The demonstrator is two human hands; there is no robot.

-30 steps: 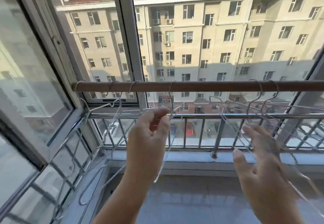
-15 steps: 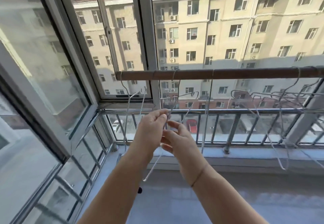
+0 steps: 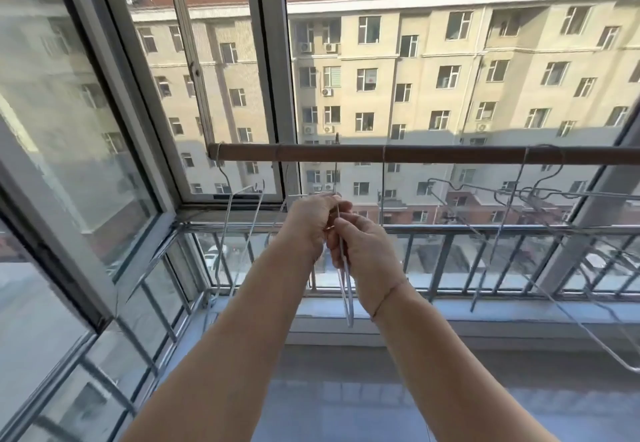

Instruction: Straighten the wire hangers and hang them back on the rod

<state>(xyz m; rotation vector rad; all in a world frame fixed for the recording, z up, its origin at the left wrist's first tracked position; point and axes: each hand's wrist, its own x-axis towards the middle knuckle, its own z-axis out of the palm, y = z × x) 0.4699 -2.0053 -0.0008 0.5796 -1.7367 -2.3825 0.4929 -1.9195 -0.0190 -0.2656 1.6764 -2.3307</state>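
At the centre of the frame, the left hand (image 3: pixel 313 221) and right hand (image 3: pixel 363 251) both pinch a squashed wire hanger (image 3: pixel 346 289) below the rod (image 3: pixel 450 154); straightening appears underway, and next its sides likely need spreading before rehanging.

Rod (image 3: pixel 433 154): reddish brown, even tone along its length; wire hanger (image 3: pixel 347 289) between the hands: pale silver-white, and the hangers (image 3: pixel 540 195) to the right read a darker grey wire. Railing (image 3: pixel 485 230) and window frame (image 3: pixel 273 78): grey metal, the railing making a pattern of evenly spaced upright bars; sill (image 3: pixel 519 306) pale grey-white. Building (image 3: pixel 433 60) opposite: cream-yellow walls with a regular grid of dark windows, a white band under an orange-red roof, red-brick tone at ground level; thin pinkish thread on the right wrist (image 3: pixel 389 291).
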